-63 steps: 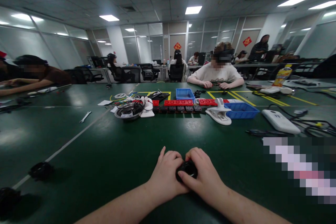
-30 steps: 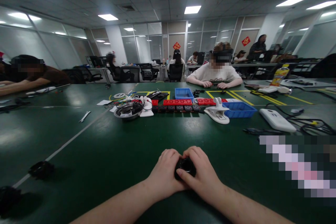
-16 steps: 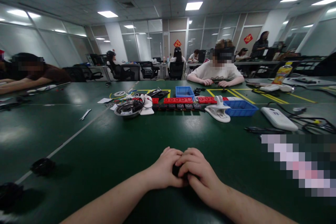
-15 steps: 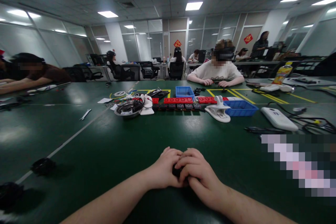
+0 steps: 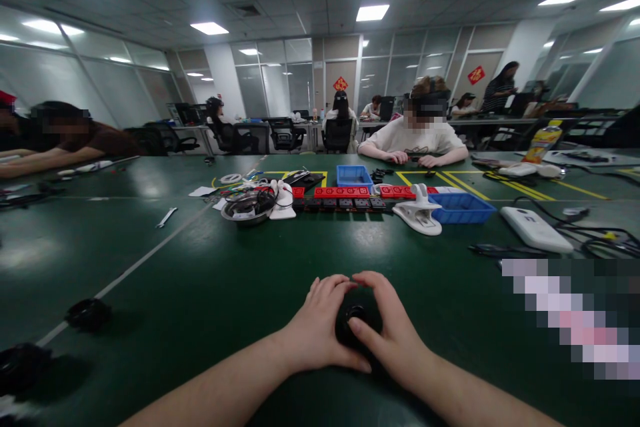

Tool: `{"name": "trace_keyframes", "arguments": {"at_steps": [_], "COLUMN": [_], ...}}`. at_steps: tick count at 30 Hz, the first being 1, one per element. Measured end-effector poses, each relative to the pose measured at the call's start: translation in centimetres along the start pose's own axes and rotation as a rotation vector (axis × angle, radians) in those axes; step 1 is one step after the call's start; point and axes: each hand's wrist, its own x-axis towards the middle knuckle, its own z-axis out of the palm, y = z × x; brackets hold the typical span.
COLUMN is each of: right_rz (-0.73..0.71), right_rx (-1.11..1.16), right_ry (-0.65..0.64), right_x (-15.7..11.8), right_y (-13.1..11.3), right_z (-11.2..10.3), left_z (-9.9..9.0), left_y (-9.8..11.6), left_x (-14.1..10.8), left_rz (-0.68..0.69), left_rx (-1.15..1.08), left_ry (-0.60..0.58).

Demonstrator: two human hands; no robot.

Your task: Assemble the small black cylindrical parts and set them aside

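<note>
A small black round object with a glossy ring on top sits on the green table between my two hands. My left hand curves round its left side, with the fingers at the far edge and the thumb along the near edge. My right hand wraps the right side, its thumb resting on the top near the ring. Both hands partly hide the object, so its exact kind cannot be made out. To the left lie two black lumpy pieces, one at the grey line and another nearer me.
Ahead stand a metal bowl of cables, red sockets, a black socket row, a white clip and a blue bin. A wrench lies left, a white device right. A person sits opposite.
My fingers have spread from a tight clasp over the black object, and more of its top now shows. My right thumb has moved onto its top. The view has shifted slightly.
</note>
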Motion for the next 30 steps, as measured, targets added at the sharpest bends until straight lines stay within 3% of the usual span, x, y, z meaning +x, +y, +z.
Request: {"name": "trace_keyframes", "arguments": {"at_steps": [2, 7, 14, 19, 25, 30], "right_rz": [0.061, 0.106, 0.161, 0.076, -0.096, -0.150], "right_rx": [0.002, -0.040, -0.042, -0.005, -0.006, -0.032], "right_ry": [0.026, -0.091, -0.129, -0.170, -0.229, -0.258], "right_x": [0.0, 0.4, 0.8, 0.6, 0.5, 0.3], "right_y": [0.4, 0.0, -0.6, -1.0, -1.6, -1.7], "right_z": [0.2, 0.3, 0.1, -0.4, -0.7, -0.8], "left_z": [0.0, 0.0, -0.1, -0.3, 0.0, -0.1], "left_y": [0.2, 0.7, 0.5, -0.1, -0.7, -0.8], "left_x": [0.0, 0.1, 0.3, 0.4, 0.5, 0.3], "left_rz": [-0.030, -0.021, -0.020, 0.041, 0.136, 0.131], "left_rx": [0.015, 0.091, 0.097, -0.037, 0.022, 0.034], "left_ry": [0.042, 0.074, 0.118, 0.043, -0.012, -0.085]}}
